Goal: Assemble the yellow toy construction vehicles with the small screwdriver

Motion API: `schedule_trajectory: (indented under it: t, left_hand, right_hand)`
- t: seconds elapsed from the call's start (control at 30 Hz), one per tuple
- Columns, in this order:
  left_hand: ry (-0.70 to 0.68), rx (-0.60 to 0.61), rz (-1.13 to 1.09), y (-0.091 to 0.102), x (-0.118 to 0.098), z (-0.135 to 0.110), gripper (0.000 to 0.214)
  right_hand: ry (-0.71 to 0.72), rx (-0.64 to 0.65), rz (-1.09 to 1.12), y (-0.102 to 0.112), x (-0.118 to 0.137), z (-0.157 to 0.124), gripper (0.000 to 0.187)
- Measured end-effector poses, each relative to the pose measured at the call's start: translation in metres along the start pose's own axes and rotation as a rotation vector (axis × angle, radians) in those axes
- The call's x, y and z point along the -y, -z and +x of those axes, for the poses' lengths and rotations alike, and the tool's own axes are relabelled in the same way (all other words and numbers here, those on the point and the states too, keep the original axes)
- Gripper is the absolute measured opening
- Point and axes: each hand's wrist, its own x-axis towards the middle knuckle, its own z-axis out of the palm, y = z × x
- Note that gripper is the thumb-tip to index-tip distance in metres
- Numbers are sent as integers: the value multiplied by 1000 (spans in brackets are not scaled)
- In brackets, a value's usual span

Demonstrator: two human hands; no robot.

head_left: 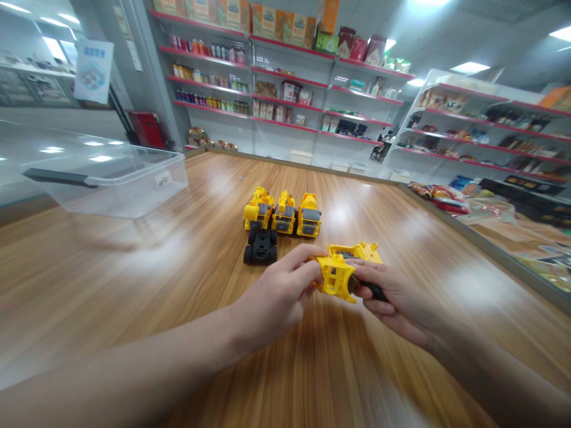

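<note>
My left hand (288,282) grips a yellow plastic toy vehicle part (334,276) from its left side, holding it above the wooden table. In my right hand (397,300) is a tool with a black handle (373,290), its front end reaching toward the yellow part; the tip is hidden. Fingers of the right hand also touch the yellow piece. Just beyond my left hand a black wheeled chassis (261,246) rests on the table. Behind it stand three yellow toy trucks in a row, a left one (259,208), a middle one (284,214) and a right one (309,215).
A clear plastic bin (120,184) with a dark handle stands at the left on the wooden table (196,238). Packaged goods (450,199) lie beyond the right edge. Stocked shelves (285,77) line the back, and a sign (93,71) stands at the left.
</note>
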Motion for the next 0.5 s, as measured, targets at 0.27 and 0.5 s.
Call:
schedule_trajectory:
  t: [0.27, 0.5]
  left_hand:
    - [76, 20, -29, 2, 0, 1, 24]
    - [488, 32, -495, -14, 6, -2, 10]
  right_hand:
    - [120, -86, -108, -6, 2, -4, 23]
    - [146, -3, -234, -11, -3, -5, 30]
